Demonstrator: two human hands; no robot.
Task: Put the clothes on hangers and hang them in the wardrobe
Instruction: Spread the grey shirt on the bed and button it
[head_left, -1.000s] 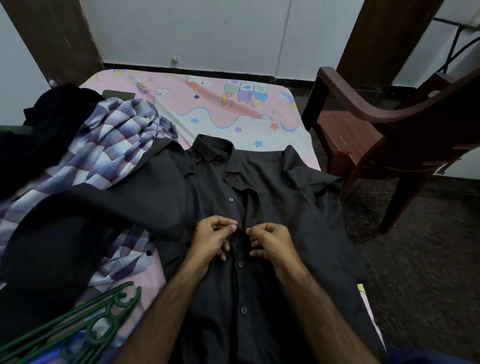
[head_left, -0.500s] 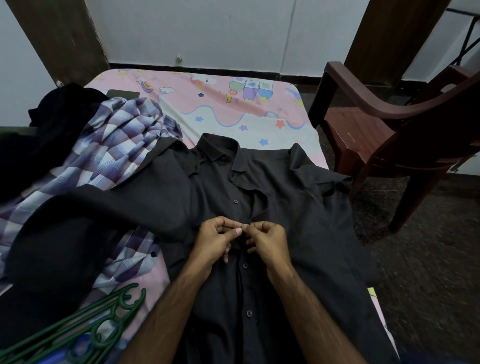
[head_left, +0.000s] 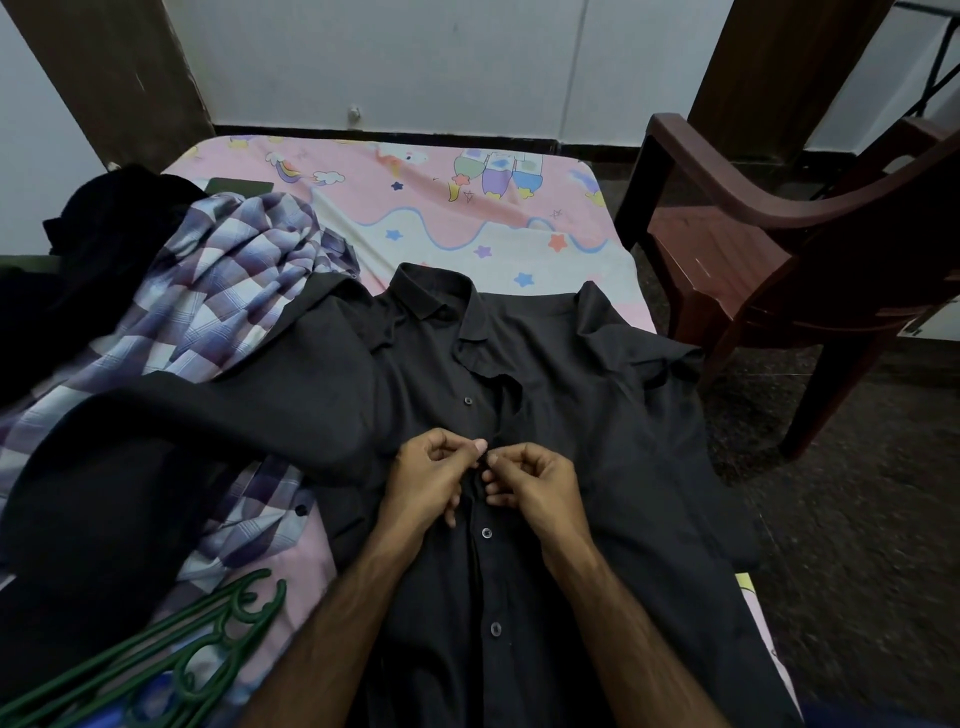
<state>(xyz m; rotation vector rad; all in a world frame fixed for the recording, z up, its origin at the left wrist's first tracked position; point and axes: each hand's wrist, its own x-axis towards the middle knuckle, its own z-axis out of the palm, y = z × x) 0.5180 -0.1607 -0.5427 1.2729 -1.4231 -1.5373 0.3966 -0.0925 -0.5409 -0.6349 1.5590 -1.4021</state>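
Observation:
A dark grey button-up shirt (head_left: 597, 415) lies face up on the bed, collar away from me, one sleeve spread out to the left. My left hand (head_left: 431, 473) and my right hand (head_left: 530, 480) meet at the shirt's front placket, each pinching the fabric edge at a button just below the open collar. Buttons further down the placket look fastened. Green plastic hangers (head_left: 156, 670) lie at the bed's near left corner. A purple-and-white checked shirt (head_left: 223, 291) is heaped to the left, partly under the dark sleeve.
The bed carries a pink cartoon-print sheet (head_left: 467, 208). Black clothes (head_left: 104, 218) are piled at the far left. A brown plastic chair (head_left: 779, 270) stands close to the bed's right side on a dark floor. White panels and brown posts rise behind the bed.
My two hands have drawn together at the placket, fingertips now almost touching. The view shifted slightly; the shirt has stayed in place.

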